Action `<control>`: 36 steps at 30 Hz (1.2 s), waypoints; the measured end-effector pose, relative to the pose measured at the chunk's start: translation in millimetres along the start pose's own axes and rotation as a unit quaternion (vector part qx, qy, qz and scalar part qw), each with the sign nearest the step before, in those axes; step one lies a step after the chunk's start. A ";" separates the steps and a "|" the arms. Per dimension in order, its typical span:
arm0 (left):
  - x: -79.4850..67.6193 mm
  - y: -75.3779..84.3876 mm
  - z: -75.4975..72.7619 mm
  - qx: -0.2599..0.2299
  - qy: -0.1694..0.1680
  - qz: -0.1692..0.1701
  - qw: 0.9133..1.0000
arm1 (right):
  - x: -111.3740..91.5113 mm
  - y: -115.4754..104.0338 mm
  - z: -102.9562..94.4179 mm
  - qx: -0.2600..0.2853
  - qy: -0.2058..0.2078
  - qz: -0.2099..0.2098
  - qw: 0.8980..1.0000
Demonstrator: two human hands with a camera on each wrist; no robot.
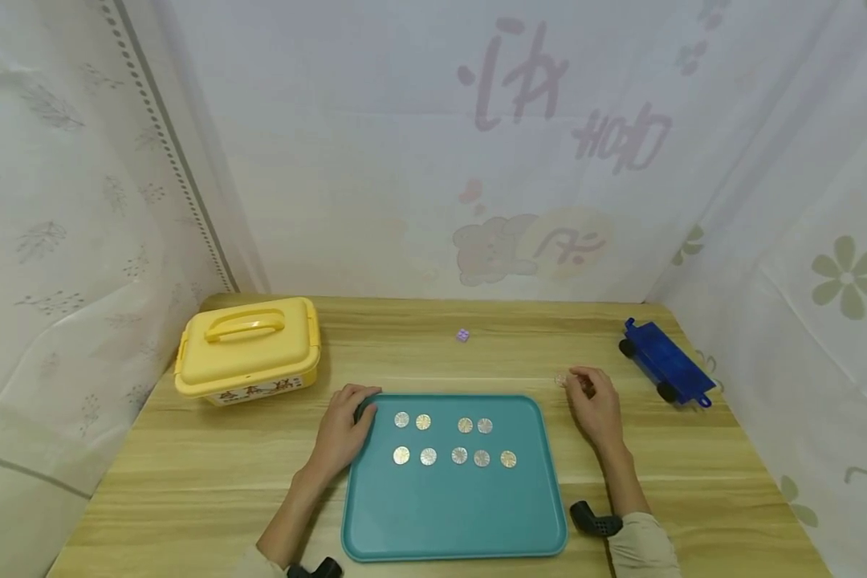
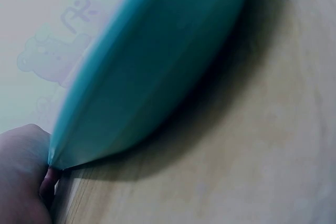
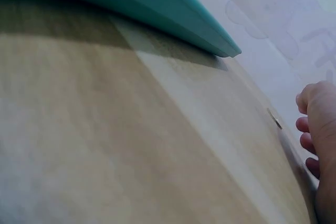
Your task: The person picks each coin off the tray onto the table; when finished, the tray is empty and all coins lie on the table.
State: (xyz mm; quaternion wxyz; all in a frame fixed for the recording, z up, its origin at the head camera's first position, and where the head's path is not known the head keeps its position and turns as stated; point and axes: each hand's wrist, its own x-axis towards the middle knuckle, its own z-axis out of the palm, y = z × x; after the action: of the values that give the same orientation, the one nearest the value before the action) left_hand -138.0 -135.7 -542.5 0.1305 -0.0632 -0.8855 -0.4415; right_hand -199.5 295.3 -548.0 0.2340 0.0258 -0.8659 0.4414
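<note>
Clock directions were read from the tray's centre in the head view. The teal tray (image 1: 453, 514) lay on the wood-grain table (image 1: 433, 363). Nine round discs (image 1: 459, 455), some silver, some gold, lay flat in two rows, spaced apart, on the 12 o'clock half of the tray: four in the far row, five in the near row. The far row had a wider gap in its middle.

The left hand (image 1: 343, 426) was at 10 o'clock, gripping the tray's corner; thumb and fingers curved about the rim.

The right hand (image 1: 596, 401) rested by the table at 2 o'clock, outside the tray, fingers curled. Could not tell whether it held anything. A pale thin piece (image 1: 559, 380) lay on the table just off its fingertips, toward the hand's 10 o'clock; the right wrist view showed a thin piece almost edge-on, apart from the fingers.

Surroundings: yellow lidded box (image 1: 256, 345) with handle, 10 o'clock, past the left hand; small purple brick (image 1: 463, 335), 12 o'clock; blue wheeled cart (image 1: 668, 361), 2 o'clock, past the right hand. Printed pale cloth (image 1: 376, 160) hung behind the table.
</note>
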 end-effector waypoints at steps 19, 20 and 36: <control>0.7 0.7 0.5 -0.008 -0.007 -0.006 1.000 | -36.3 -57.1 -9.7 -0.011 -0.159 -0.068 0.985; 0.9 0.6 -0.3 -0.008 -0.006 -0.007 1.000 | -40.7 -59.4 -7.9 -0.013 -0.168 -0.076 0.983; 0.0 -0.1 -1.4 -0.006 -0.005 -0.001 1.000 | -79.5 -80.0 7.7 -0.109 -0.190 -0.208 0.953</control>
State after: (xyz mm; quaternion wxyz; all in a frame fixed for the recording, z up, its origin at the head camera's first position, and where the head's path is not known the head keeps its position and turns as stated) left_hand -137.8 -136.9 -541.8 0.1252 -0.0651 -0.8838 -0.4462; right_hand -111.6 227.8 -525.8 0.1535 0.2630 -0.9125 0.2733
